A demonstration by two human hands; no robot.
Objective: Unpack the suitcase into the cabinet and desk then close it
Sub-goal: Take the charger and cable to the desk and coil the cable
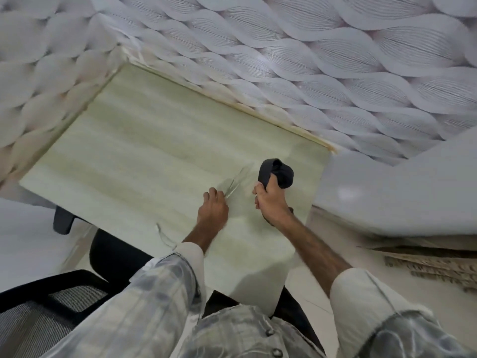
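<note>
A pale wood-grain desk (144, 156) fills the middle of the head view, set into a wall corner. My right hand (271, 202) hovers over the desk's right part, shut on a dark grey rolled cloth (277, 173) that looks like socks. My left hand (213, 210) is just left of it, low over the desk, with fingers pinched on a thin see-through object (236, 183) that is too blurred to name. No suitcase or cabinet shows.
Wave-patterned wallpaper (309, 60) backs the desk on two sides. A black mesh office chair (64, 301) stands under the desk's near edge. A white smooth surface (400, 192) lies right of the desk, with flattened cardboard (438, 267) below it.
</note>
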